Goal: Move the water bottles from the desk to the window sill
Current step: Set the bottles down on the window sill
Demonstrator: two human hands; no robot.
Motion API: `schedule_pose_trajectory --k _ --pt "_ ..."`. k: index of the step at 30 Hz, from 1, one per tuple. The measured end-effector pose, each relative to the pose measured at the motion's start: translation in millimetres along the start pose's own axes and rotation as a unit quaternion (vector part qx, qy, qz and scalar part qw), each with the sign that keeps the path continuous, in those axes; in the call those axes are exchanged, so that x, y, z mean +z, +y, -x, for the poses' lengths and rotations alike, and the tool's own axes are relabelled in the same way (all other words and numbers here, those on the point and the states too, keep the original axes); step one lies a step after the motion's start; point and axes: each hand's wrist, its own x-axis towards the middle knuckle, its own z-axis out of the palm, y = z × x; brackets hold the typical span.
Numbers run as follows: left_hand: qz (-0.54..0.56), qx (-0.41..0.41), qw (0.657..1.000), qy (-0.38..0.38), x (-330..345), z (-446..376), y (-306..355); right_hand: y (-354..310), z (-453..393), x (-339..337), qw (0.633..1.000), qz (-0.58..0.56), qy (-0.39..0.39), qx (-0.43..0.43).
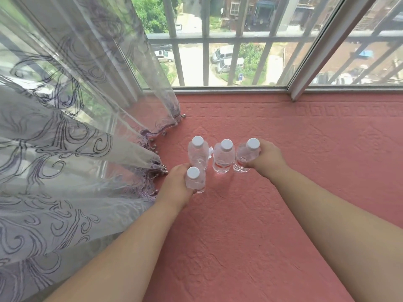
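1. Head view: you are looking down on four water bottles, all clear with white caps, standing upright on the pink textured window sill (283, 171).
2. Two stand free: the far-left bottle (198, 152) and the middle bottle (224, 158), just beside each other, the middle one carrying a red label low on its body.
3. Your left hand (176, 182) has its grip wrapped round the near bottle (194, 180), which sits just in front of the far-left one; the fingers curl behind it and only the thumb side shows.
4. Your right hand (265, 159) has its grip closed round the right bottle (246, 155), fingers curled about its body, the bottle leaning slightly toward the middle one.
5. Whether the two held bottles' bases touch the sill cannot be told.
6. One sheer curtain (65, 138) with a purple swirl pattern and beaded hem hangs at the left, its edge resting on the sill near your left hand.
7. Beyond the sill is the window (229, 62) with metal bars outside.
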Motion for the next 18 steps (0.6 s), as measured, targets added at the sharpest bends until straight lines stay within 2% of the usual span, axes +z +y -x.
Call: schedule_pose_trajectory --k 11,18 --pt "0.018 -0.028 0.999 0.012 -6 -2 6 -5 5 -4 1.000 -0.004 -0.021 -0.001" --pt "0.018 -0.065 0.998 -0.008 -10 2 16 -5 5 5 0.996 0.059 -0.001 0.064"
